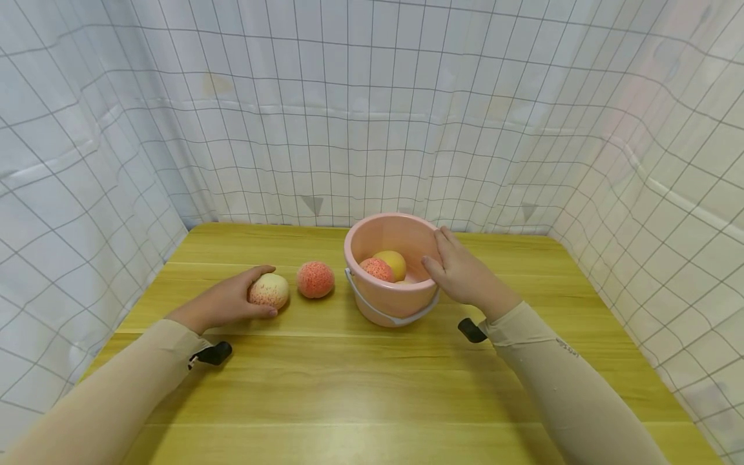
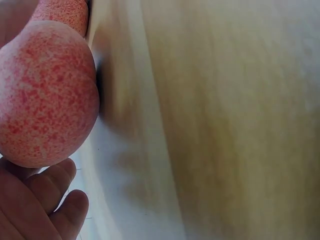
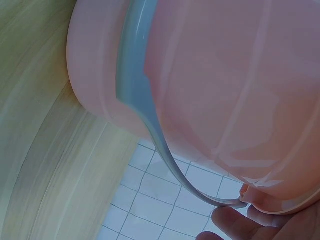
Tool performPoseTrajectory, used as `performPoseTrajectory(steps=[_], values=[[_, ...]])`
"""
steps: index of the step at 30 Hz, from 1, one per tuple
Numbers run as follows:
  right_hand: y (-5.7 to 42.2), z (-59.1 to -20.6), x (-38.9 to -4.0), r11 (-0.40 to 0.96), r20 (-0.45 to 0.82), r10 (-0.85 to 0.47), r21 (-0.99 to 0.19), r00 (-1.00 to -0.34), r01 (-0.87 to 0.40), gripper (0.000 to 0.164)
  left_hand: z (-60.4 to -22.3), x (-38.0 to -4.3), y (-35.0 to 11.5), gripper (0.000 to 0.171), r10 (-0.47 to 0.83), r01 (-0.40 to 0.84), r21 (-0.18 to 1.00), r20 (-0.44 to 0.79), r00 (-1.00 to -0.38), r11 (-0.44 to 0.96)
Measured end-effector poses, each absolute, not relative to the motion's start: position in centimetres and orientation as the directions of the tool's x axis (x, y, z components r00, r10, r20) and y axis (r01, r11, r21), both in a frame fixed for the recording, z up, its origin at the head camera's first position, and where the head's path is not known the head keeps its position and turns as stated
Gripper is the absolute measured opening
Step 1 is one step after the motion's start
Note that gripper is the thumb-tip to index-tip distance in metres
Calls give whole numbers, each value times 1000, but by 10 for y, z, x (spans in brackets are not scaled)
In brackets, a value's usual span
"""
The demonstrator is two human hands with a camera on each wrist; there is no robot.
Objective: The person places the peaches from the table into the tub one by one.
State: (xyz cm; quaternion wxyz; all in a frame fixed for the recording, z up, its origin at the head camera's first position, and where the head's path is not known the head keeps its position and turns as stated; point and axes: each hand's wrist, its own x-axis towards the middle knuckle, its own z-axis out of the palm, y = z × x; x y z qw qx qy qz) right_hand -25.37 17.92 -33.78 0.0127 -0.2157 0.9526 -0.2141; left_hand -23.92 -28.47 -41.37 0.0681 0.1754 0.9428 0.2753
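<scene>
My left hand [image 1: 229, 300] grips a pale yellow peach [image 1: 270, 290] with red speckles, thumb and fingers on opposite sides. The left wrist view shows this peach's redder, cleft underside close up, level with the table. Just right of it lies a red speckled peach [image 1: 316, 279], apart from the hand. A pink bucket [image 1: 386, 303] stands upright at the middle, its pale handle [image 3: 137, 75] hanging down the front. My right hand [image 1: 469, 276] holds the bucket's right rim, thumb over the inner side. Inside are a red peach [image 1: 376, 269], a yellow fruit [image 1: 392, 263] and a mostly hidden pale one.
The wooden table [image 1: 349, 394] reaches back to a white gridded curtain [image 1: 395, 129], which hangs along the rear and both sides. A black wrist mount [image 1: 214, 353] sticks out under the left sleeve, another one [image 1: 471, 330] under the right.
</scene>
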Motion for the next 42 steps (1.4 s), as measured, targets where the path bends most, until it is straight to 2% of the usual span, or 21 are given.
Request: performPoseTrajectory(steps=[15,24,33,42], values=[[179,-338,-254,818,55,-410,-420,-910,-394,81,-419,-241,-287,94,366,288,555,-32,-930,780],[180,-339,-253,815,69,-412,-418,-909,-401,80,-423,-241,-288,82,370,287,570,-33,-928,770],[180,-341,-253,811,60,-413,-429,-909,-397,82,-427,-240,-289,86,364,277,564,-45,-930,778],[180,-341,-253,812,61,-411,-429,-910,-396,83,-421,-238,-286,84,379,285,560,-56,-924,778]])
